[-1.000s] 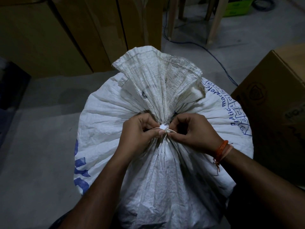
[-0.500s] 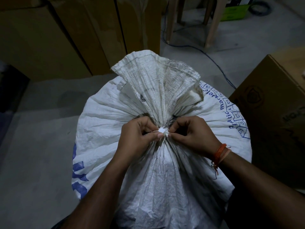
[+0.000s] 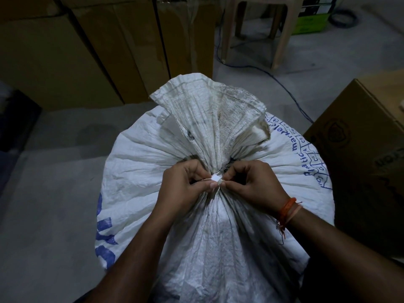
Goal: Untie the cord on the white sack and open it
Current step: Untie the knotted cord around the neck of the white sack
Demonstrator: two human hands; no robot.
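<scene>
The white sack [image 3: 153, 176] stood upright on the floor [image 3: 48, 193] at the centre of view, its neck gathered and tied by a thin cord [image 3: 216, 178]. The left hand [image 3: 183, 189] pinched the cord from nine o'clock, fingers curled; the right hand [image 3: 253, 184] pinched it from three o'clock. Above the knot the sack's mouth fanned out towards twelve. A cardboard box [image 3: 360, 154] sat just beside the sack at three o'clock. Tall boxes [image 3: 98, 51] lined ten to twelve o'clock, a stool [image 3: 255, 29] at one. Bare floor lay open at nine.
</scene>
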